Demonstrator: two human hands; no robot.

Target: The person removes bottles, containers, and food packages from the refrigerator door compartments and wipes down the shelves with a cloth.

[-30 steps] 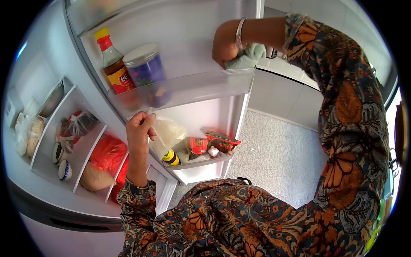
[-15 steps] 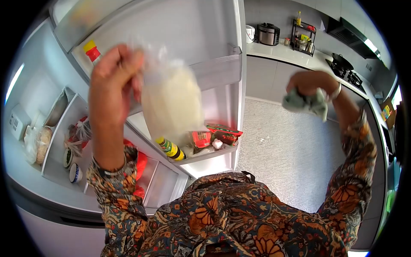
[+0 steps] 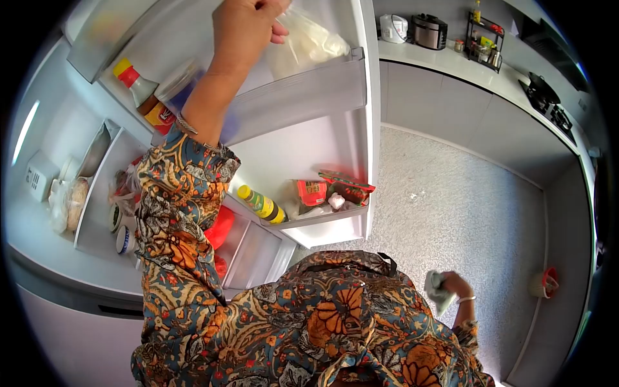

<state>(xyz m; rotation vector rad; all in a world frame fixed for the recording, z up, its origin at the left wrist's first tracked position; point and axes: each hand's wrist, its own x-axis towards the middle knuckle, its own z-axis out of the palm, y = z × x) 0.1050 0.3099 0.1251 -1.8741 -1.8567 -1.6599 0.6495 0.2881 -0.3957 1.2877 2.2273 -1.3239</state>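
Note:
My left hand (image 3: 248, 29) is raised at the top, its fingers pinched on the top of a clear bag with pale contents (image 3: 306, 45). The bag hangs at the upper door shelf (image 3: 303, 93), its lower part behind the shelf's front rim. To its left on this shelf are a sauce bottle with a yellow and red cap (image 3: 143, 90) and a blue jar (image 3: 179, 84), partly hidden by my forearm. Low on the right, my right hand (image 3: 455, 285) is closed on a grey-green cloth (image 3: 438, 293) above the floor.
The lower door shelf (image 3: 322, 221) holds a yellow-capped bottle (image 3: 263, 205) and red packets (image 3: 312, 192). Bags and bowls fill part of the fridge interior (image 3: 90, 242) at left. A counter (image 3: 451, 61) with cookers and a wok stands at right; a small basket (image 3: 543, 284) is by the cabinet.
My left hand has carried the bag from the lower door shelf up to the upper one. My right hand with the cloth has moved from the door's upper shelf down to the lower right.

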